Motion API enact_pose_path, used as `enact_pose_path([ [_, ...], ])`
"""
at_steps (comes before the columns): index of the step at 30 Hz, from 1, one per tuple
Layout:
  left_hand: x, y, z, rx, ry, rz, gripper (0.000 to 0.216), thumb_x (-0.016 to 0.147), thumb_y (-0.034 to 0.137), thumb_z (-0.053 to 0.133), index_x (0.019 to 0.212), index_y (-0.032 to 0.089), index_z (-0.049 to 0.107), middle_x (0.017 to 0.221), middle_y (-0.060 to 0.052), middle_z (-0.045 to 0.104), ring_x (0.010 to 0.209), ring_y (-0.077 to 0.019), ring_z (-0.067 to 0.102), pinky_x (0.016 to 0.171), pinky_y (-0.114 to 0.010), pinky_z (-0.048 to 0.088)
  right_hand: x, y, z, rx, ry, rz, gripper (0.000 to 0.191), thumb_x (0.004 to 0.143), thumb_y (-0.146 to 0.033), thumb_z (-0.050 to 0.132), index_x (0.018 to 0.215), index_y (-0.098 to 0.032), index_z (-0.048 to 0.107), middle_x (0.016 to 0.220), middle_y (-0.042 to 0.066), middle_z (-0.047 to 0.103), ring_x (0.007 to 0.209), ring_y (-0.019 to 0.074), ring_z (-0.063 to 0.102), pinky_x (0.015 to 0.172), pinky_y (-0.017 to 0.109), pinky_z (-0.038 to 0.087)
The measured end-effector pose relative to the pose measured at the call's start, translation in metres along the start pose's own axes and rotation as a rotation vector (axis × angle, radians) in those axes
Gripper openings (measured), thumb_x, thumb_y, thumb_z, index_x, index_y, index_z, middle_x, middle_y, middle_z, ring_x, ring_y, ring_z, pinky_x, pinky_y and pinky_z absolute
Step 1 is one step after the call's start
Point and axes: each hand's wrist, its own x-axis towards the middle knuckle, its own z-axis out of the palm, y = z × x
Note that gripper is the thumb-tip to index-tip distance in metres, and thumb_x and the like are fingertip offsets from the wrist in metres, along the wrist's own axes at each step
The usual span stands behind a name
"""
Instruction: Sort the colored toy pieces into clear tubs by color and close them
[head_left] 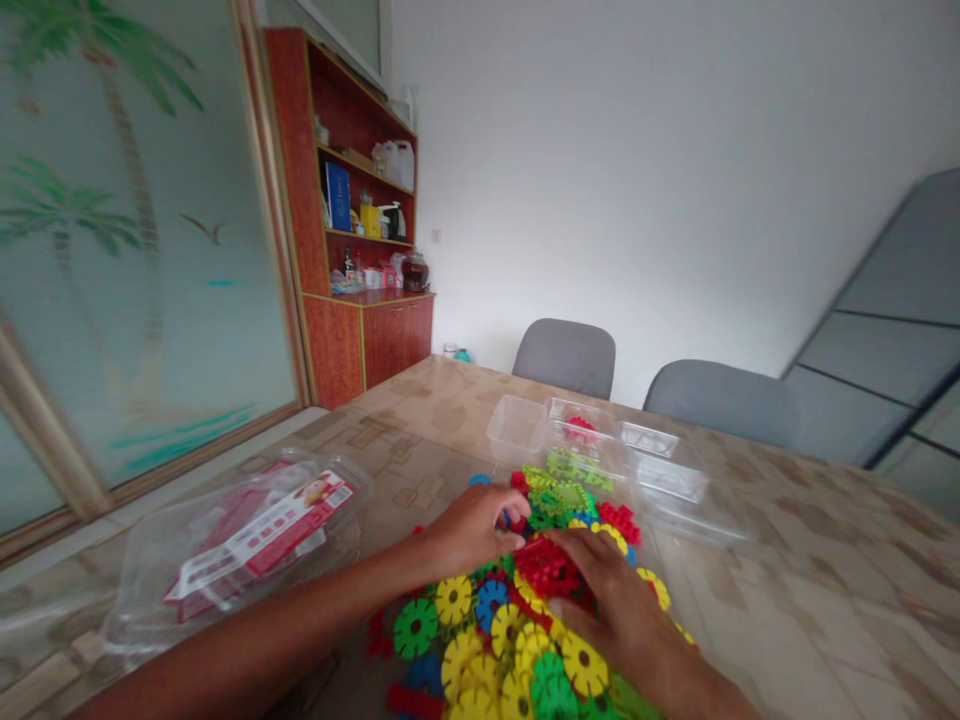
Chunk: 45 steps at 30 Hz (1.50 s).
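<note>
A heap of notched, flower-shaped plastic discs (454, 600) in yellow, green, blue and red lies on the table before me. My right hand (611, 595) is curved around a cluster of red discs (550, 570) on the heap, its thumb on the near side and its fingers over the far side. Just left of that cluster is my left hand (476, 525), with bent fingers and the thumb apart from them. Red and blue pieces show through the gap, and I see none clearly gripped. Beyond both hands lie green linked discs (559, 500).
Clear plastic containers (517, 428) stand behind the heap, one with a red piece (580, 428) inside. Left on the table (405, 465) lies clear packaging with a red-and-white label (270, 530). Two grey chairs (566, 355) stand at the far side. A wooden cabinet (330, 345) is against the wall.
</note>
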Motion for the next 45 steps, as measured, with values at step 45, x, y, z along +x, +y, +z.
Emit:
enact_pose_path([
  [45, 0.017, 0.000, -0.017, -0.052, -0.047, -0.002, 0.017, 0.083, 0.016, 0.053, 0.088, 0.013, 0.069, 0.085, -0.003, 0.071, 0.075, -0.0149, 0.063, 0.067, -0.020, 0.045, 0.144, 0.132, -0.082, 0.039, 0.249, 0.318, 0.025, 0.092, -0.035, 0.052, 0.105, -0.017, 0.062, 0.104, 0.007, 0.066, 0.088, 0.0194, 0.064, 0.077, 0.038, 0.053],
])
